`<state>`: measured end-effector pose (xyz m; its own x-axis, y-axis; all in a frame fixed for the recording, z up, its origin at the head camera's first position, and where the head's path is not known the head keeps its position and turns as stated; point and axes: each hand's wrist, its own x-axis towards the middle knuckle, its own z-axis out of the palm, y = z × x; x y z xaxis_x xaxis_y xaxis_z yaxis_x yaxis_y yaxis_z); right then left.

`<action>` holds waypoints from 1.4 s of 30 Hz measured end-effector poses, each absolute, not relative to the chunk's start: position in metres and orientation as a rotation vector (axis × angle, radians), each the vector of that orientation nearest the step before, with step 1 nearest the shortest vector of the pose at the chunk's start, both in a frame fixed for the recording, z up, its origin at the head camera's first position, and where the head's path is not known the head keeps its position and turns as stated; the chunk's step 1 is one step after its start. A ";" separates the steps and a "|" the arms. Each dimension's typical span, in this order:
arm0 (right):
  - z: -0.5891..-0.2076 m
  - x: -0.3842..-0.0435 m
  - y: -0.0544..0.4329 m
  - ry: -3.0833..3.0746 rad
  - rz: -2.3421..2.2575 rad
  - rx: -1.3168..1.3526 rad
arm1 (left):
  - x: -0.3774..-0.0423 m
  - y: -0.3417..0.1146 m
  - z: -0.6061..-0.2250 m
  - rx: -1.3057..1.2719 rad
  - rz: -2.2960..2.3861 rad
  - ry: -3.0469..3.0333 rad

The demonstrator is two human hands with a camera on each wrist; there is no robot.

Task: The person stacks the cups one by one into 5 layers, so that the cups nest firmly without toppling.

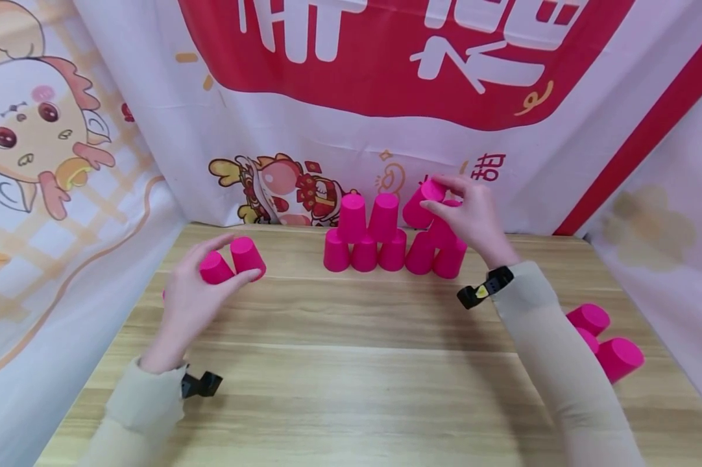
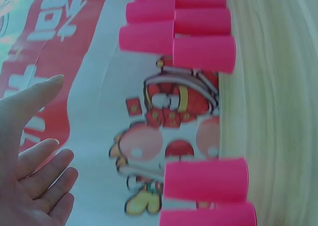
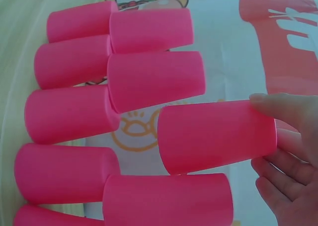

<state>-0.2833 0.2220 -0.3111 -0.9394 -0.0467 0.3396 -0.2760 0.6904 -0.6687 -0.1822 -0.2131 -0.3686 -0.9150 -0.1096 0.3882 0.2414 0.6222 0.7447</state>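
My right hand [image 1: 468, 211] pinches a pink plastic cup [image 3: 217, 136] near its narrow end, fingers on one side and thumb on the other. That cup is held off the row, beside a gap in the upper tier. Below stands a bottom row of several upside-down pink cups [image 1: 364, 253], with two upper cups [image 1: 383, 218] to the left of the gap and one upper cup [image 3: 168, 201] to its right. Over at the left, my left hand [image 1: 194, 292] is beside two upside-down cups [image 1: 248, 257]; the left wrist view shows its fingers loosely spread, holding nothing.
Several more pink cups [image 1: 619, 359] stand at the table's right side, partly behind my right sleeve. The wooden table [image 1: 339, 389] ends at a printed cloth backdrop [image 1: 351, 162]. A sliver of pink shows behind my left hand.
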 end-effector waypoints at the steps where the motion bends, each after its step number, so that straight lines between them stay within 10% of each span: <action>1: -0.312 -0.285 0.222 -2.621 1.105 0.252 | -0.179 -0.218 -0.369 -0.071 -1.210 -2.455; 15: -0.327 -0.295 0.218 -2.765 1.130 0.180 | -0.163 -0.295 -0.397 0.302 -1.275 -2.485; 42: -0.336 -0.306 0.213 -2.784 1.126 0.174 | -0.166 -0.313 -0.429 0.220 -1.195 -2.687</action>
